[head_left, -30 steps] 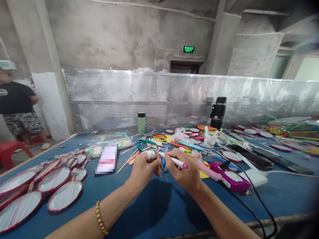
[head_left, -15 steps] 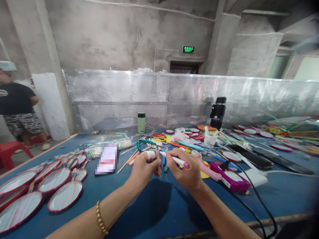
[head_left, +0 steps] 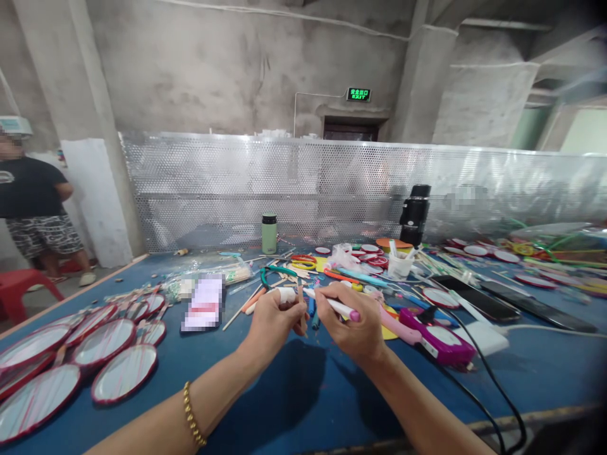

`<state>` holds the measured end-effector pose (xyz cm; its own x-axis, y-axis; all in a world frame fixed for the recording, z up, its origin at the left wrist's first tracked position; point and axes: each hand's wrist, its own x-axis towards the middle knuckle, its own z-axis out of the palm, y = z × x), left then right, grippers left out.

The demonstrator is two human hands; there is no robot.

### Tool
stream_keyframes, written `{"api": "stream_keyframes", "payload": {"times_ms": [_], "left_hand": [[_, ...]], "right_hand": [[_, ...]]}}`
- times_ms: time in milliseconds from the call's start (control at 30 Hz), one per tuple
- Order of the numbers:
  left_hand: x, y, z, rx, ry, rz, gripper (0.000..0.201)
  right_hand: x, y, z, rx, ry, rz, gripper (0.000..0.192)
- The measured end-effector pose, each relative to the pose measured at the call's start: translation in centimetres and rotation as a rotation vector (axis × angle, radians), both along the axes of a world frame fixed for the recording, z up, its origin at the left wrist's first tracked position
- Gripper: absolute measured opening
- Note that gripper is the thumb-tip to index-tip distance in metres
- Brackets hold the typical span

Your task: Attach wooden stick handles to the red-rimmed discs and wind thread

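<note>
My left hand (head_left: 274,321), with white wrapping on a finger, pinches a small flat wooden stick (head_left: 300,292) held upright over the table. In my right hand (head_left: 351,319) is a white marker pen (head_left: 339,307) with a purple end, gripped as for writing. Its tip points left, close to the stick; whether they touch I cannot tell. Behind the hands lie loose wooden sticks (head_left: 288,273) and teal-handled scissors or pliers (head_left: 265,278). A pink-handled purple device (head_left: 439,338) with a black cord rests right of my right hand.
Several round red-rimmed discs (head_left: 124,374) on sticks spread over the left side. A phone (head_left: 203,303) lies near my left hand, another phone (head_left: 478,297) to the right. Farther back stand a green bottle (head_left: 269,235), a black flask (head_left: 415,215) and a white cup (head_left: 401,265). A person (head_left: 35,196) stands far left.
</note>
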<state>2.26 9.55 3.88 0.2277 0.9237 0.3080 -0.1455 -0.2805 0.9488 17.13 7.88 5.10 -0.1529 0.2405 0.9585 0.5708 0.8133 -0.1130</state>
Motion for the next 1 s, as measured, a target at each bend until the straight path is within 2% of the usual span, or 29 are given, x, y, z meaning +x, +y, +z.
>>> {"api": "stream_keyframes", "payload": {"times_ms": [367, 1000], "left_hand": [[-0.07, -0.03, 0.09, 0.009, 0.011, 0.002, 0.020], [-0.02, 0.15, -0.11, 0.026, -0.017, -0.019, 0.020]], "right_hand": [[-0.08, 0.04, 0.02, -0.022, -0.012, -0.025, 0.014], [0.01, -0.05, -0.17, -0.029, -0.018, 0.030, 0.011]]}}
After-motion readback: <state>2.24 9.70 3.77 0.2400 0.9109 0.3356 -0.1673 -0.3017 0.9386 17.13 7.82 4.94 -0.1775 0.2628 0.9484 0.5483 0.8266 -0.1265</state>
